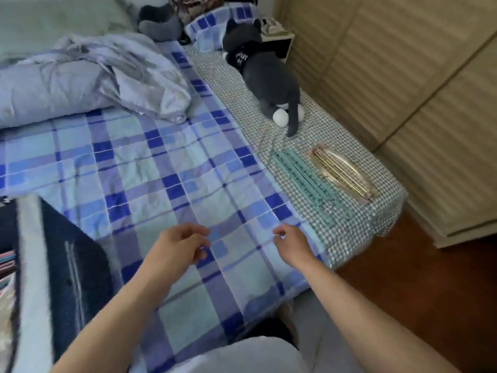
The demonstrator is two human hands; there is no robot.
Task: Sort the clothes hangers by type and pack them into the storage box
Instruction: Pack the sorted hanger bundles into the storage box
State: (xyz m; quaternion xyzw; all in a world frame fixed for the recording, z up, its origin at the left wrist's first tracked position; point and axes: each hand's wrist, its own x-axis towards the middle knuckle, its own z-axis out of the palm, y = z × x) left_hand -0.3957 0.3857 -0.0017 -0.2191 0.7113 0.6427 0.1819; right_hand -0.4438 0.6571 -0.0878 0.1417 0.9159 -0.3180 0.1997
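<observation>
— Head view: where are the hangers seen?
— Green hangers (304, 181) and a gold stack (341, 172), seemingly hangers too, are laid side by side on the checked sheet (357, 216).
— And the hands?
— Left hand (178, 247) and right hand (291, 244) are held loosely curled over the plaid quilt (161, 170), nothing gripped.

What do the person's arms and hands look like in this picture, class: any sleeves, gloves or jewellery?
Both forearms are bare as far as the picture shows, with no sleeves visible. The left hand and right hand wear no gloves. No rings, watch or bracelets are visible.
</observation>
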